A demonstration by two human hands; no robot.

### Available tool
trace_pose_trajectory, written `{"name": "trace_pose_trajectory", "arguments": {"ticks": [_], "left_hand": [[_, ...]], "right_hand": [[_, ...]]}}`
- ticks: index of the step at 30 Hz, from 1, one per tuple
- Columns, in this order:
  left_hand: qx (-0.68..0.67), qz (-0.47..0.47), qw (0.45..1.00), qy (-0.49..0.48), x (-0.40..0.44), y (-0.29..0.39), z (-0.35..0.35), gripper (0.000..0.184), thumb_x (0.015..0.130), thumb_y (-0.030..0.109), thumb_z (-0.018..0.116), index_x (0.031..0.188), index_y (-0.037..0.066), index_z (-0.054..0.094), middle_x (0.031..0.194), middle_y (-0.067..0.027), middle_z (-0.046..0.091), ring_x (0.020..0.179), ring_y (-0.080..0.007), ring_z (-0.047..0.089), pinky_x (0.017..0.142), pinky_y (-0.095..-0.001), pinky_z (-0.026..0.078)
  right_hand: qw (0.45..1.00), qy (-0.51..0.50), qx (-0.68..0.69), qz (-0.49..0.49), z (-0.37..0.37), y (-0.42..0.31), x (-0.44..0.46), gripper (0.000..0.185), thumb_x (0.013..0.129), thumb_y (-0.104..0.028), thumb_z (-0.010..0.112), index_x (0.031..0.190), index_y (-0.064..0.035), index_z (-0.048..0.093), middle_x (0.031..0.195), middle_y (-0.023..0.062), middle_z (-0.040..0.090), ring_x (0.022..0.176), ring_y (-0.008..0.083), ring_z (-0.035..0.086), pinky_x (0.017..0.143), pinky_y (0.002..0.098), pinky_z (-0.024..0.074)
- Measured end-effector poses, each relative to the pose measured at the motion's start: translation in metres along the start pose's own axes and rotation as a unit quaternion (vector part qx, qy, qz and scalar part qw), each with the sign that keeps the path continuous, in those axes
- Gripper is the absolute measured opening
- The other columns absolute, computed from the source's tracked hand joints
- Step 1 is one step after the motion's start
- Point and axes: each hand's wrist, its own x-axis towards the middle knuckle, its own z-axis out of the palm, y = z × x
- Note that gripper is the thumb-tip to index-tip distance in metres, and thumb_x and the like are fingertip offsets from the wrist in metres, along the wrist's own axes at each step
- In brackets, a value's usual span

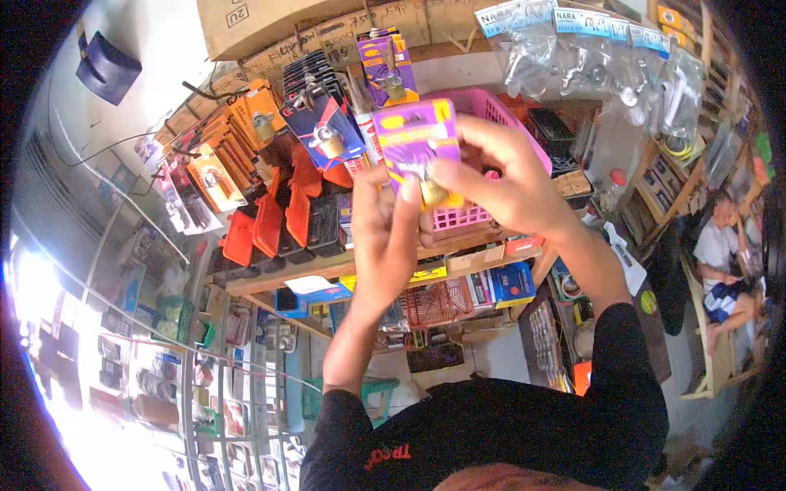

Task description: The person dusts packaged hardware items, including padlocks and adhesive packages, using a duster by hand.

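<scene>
A carded padlock (416,135) with a purple and yellow backing card is held up between my two hands. My left hand (383,233) grips its lower left edge, thumb against the front. From the right, my right hand (512,180) pinches the card, with its thumb near the brass-coloured lock body. The print on the card is blurred. Behind it hangs a similar purple carded padlock (388,69). Just left of my hands are blue carded padlocks (325,135). A pink basket (524,131) stands behind my right hand.
Orange carded padlocks (214,176) hang on hooks at left, above orange-lidded boxes (268,225). Plastic packets (589,61) hang at upper right. A wooden shelf (270,282) runs below my hands. A seated person (722,266) is at far right.
</scene>
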Motion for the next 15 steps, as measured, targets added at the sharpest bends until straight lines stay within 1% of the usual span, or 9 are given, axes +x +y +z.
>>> {"name": "trace_pose_trajectory", "arguments": {"ticks": [1, 2, 3, 4, 7, 8, 11, 12, 15], "left_hand": [[-0.017, 0.009, 1.0, 0.018, 0.008, -0.001, 0.002, 0.014, 0.1, 0.013, 0.044, 0.11, 0.004, 0.04, 0.069, -0.0022, 0.052, 0.049, -0.0051, 0.047, 0.042, -0.0192, 0.037], [-0.02, -0.005, 0.998, 0.054, 0.017, 0.0, 0.006, 0.017, 0.1, 0.016, 0.045, 0.111, 0.004, 0.04, 0.065, -0.0019, 0.05, 0.044, -0.0055, 0.045, 0.038, -0.0192, 0.035], [-0.026, -0.007, 0.998, 0.062, 0.023, 0.001, 0.009, 0.017, 0.1, 0.016, 0.045, 0.111, 0.004, 0.04, 0.064, -0.0018, 0.05, 0.043, -0.0057, 0.044, 0.037, -0.0197, 0.035], [-0.031, -0.009, 0.997, 0.071, 0.029, 0.003, 0.01, 0.018, 0.1, 0.017, 0.045, 0.111, 0.003, 0.04, 0.062, -0.0016, 0.049, 0.042, -0.0058, 0.044, 0.036, -0.0201, 0.034], [-0.014, -0.007, 0.995, 0.102, 0.047, 0.007, 0.018, 0.021, 0.1, 0.02, 0.045, 0.112, 0.003, 0.04, 0.058, -0.0011, 0.047, 0.038, -0.0065, 0.042, 0.033, -0.0215, 0.032], [-0.004, -0.003, 0.995, 0.099, 0.05, 0.01, 0.02, 0.022, 0.1, 0.02, 0.045, 0.112, 0.002, 0.04, 0.058, -0.0011, 0.046, 0.038, -0.0066, 0.042, 0.033, -0.0216, 0.032], [0.032, 0.014, 0.994, 0.101, 0.056, 0.015, 0.023, 0.022, 0.101, 0.02, 0.043, 0.114, 0.003, 0.039, 0.059, -0.0018, 0.047, 0.038, -0.0068, 0.042, 0.033, -0.0219, 0.032], [0.035, 0.021, 0.994, 0.106, 0.056, 0.016, 0.026, 0.023, 0.101, 0.019, 0.043, 0.117, 0.003, 0.039, 0.059, -0.002, 0.047, 0.038, -0.0069, 0.042, 0.033, -0.0219, 0.033], [0.057, 0.06, 0.989, 0.118, 0.053, 0.017, 0.028, 0.03, 0.101, 0.016, 0.041, 0.128, 0.004, 0.036, 0.06, -0.0019, 0.047, 0.04, -0.0063, 0.041, 0.035, -0.0216, 0.033]], "right_hand": [[0.996, -0.013, 0.047, 0.075, -0.003, -0.011, 0.007, 0.027, 0.091, -0.02, 0.062, 0.109, 0.0012, 0.061, 0.08, -0.0013, 0.063, 0.074, 0.0032, 0.053, 0.063, 0.0232, 0.0463], [0.997, -0.018, 0.026, 0.069, -0.006, -0.007, 0.015, 0.027, 0.092, -0.021, 0.062, 0.107, 0.0008, 0.061, 0.08, -0.0012, 0.063, 0.073, 0.0031, 0.054, 0.062, 0.023, 0.0467], [0.998, -0.022, 0.005, 0.062, -0.01, 0.001, 0.025, 0.026, 0.092, -0.021, 0.061, 0.106, 0.0004, 0.062, 0.08, -0.0012, 0.063, 0.073, 0.003, 0.054, 0.061, 0.0229, 0.0471], [1.0, -0.005, 0.01, -0.014, -0.01, 0.02, 0.036, 0.025, 0.092, -0.023, 0.061, 0.104, -0.0001, 0.062, 0.08, -0.0012, 0.063, 0.071, 0.0031, 0.054, 0.06, 0.0234, 0.0473], [0.994, 0.009, 0.087, 0.063, -0.012, 0.012, 0.047, 0.025, 0.092, -0.023, 0.061, 0.101, -0.0003, 0.064, 0.079, -0.0014, 0.063, 0.071, 0.0033, 0.054, 0.062, 0.0235, 0.0472], [0.994, 0.042, 0.098, -0.012, -0.008, 0.02, 0.053, 0.026, 0.092, -0.025, 0.061, 0.101, -0.0007, 0.065, 0.079, -0.0011, 0.064, 0.071, 0.0029, 0.055, 0.06, 0.0227, 0.0462], [0.999, 0.042, 0.017, -0.01, -0.017, 0.018, 0.057, 0.027, 0.093, -0.026, 0.06, 0.102, -0.0013, 0.066, 0.081, 0.0001, 0.064, 0.072, 0.0023, 0.057, 0.055, 0.0206, 0.0457], [0.999, 0.035, 0.03, -0.011, -0.018, 0.02, 0.058, 0.029, 0.092, -0.028, 0.061, 0.103, -0.002, 0.066, 0.078, -0.0002, 0.064, 0.065, 0.0016, 0.056, 0.049, 0.0195, 0.0432], [0.999, 0.02, 0.029, 0.039, -0.021, 0.016, 0.057, 0.029, 0.092, -0.029, 0.061, 0.104, -0.0028, 0.066, 0.073, -0.0014, 0.063, 0.06, 0.0011, 0.054, 0.048, 0.0194, 0.0416]]}}
